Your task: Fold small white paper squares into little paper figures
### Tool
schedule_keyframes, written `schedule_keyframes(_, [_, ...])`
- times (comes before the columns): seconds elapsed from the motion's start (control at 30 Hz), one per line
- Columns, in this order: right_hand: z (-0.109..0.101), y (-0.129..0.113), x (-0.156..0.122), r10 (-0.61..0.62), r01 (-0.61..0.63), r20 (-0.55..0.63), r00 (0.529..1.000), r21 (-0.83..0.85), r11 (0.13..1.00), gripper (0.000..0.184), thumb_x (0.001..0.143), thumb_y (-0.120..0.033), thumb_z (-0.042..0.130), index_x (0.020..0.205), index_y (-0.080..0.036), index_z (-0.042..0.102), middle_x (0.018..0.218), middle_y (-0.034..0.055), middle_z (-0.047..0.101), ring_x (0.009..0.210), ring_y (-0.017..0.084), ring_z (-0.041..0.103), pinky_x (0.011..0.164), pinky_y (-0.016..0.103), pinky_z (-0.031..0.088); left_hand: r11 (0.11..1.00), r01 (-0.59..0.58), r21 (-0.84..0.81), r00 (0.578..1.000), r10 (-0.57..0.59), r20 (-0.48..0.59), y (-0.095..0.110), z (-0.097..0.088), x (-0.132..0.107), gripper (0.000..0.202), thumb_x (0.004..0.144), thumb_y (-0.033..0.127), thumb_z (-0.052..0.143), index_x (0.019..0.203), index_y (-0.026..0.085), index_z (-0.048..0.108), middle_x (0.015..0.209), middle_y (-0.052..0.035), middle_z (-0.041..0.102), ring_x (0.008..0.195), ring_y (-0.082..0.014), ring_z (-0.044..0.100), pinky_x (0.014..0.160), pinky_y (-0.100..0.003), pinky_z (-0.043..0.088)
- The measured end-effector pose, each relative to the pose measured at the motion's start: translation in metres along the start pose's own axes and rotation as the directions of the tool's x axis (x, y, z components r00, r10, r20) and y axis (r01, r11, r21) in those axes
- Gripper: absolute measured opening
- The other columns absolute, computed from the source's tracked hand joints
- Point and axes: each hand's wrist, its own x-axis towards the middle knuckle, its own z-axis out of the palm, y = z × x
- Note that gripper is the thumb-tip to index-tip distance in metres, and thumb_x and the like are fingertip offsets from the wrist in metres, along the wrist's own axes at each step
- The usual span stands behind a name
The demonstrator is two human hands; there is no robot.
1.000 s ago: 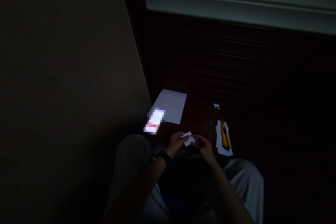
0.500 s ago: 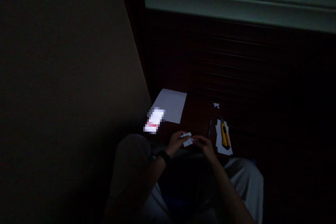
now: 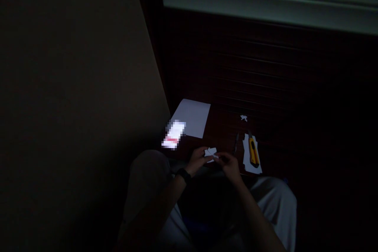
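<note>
Between my hands, over the near edge of the dark table, is a small folded piece of white paper (image 3: 210,152). My left hand (image 3: 198,160), with a dark band on its wrist, is closed on the paper's left side. Closed fingers of my right hand (image 3: 230,165) pinch its right edge. The folds are small and dim, so their exact shape is hard to make out. Just beyond my right hand lies a dark pen-like tool (image 3: 236,143). To its right, a yellow utility knife (image 3: 253,152) rests on a cut white sheet (image 3: 247,157).
A large white sheet (image 3: 196,117) lies at the back left, with a lit, blurred phone (image 3: 174,134) over its near corner. Small white paper scraps (image 3: 243,118) sit at the back right. A wall (image 3: 88,67) rises close on the left.
The folded paper has turned in my fingers and shows a different outline. Both hands have stayed nearly in place, and the things on the table have not moved.
</note>
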Motion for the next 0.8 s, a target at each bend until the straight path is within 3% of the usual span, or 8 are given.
schedule_keyframes(0.17, [0.001, 0.001, -0.002, -0.044, 0.035, -0.079, 0.996, -0.113, 0.993, 0.02, 0.075, -0.038, 0.059, 0.082, -0.022, 0.069, 0.085, 0.0041, 0.07, 0.08, 0.021, 0.063, 0.074, 0.032, 0.046, 1.0, 0.017, 0.015, 1.0, -0.018, 0.02, 0.005, 0.001, -0.002, 0.042, 0.058, 0.022, 0.075, 0.096, 0.012, 0.061, 0.091, -0.0089, 0.067, 0.081, -0.0187, 0.062, 0.07, -0.027, 0.048])
schedule_keyframes(0.33, [0.001, 0.005, -0.003, -0.047, 0.031, -0.098, 0.994, -0.157, 0.987, 0.02, 0.078, -0.037, 0.056, 0.085, -0.024, 0.07, 0.085, 0.0032, 0.071, 0.08, 0.021, 0.064, 0.075, 0.031, 0.046, 0.998, 0.043, 0.04, 0.997, -0.045, 0.057, 0.013, 0.001, -0.006, 0.052, 0.064, 0.03, 0.071, 0.113, 0.021, 0.055, 0.098, -0.0072, 0.064, 0.079, -0.0172, 0.062, 0.062, -0.025, 0.048])
schedule_keyframes(0.57, [0.003, 0.009, -0.003, -0.027, 0.016, -0.086, 0.996, -0.131, 0.991, 0.018, 0.076, -0.035, 0.057, 0.082, -0.023, 0.07, 0.082, 0.0034, 0.07, 0.078, 0.021, 0.064, 0.075, 0.033, 0.046, 0.991, 0.031, 0.127, 0.999, -0.03, -0.016, -0.001, 0.005, 0.004, 0.037, 0.066, 0.046, 0.066, 0.077, 0.011, 0.065, 0.065, -0.0037, 0.063, 0.058, -0.0135, 0.056, 0.049, -0.02, 0.039])
schedule_keyframes(0.8, [0.004, 0.01, -0.002, 0.022, -0.034, -0.104, 0.994, -0.118, 0.992, 0.023, 0.076, -0.039, 0.057, 0.078, -0.02, 0.069, 0.076, 0.0044, 0.07, 0.07, 0.021, 0.063, 0.066, 0.03, 0.046, 0.991, -0.013, 0.135, 0.998, 0.021, -0.062, -0.011, 0.006, 0.006, 0.03, 0.063, 0.038, 0.069, 0.077, 0.012, 0.065, 0.069, -0.0043, 0.065, 0.061, -0.0144, 0.058, 0.053, -0.022, 0.041])
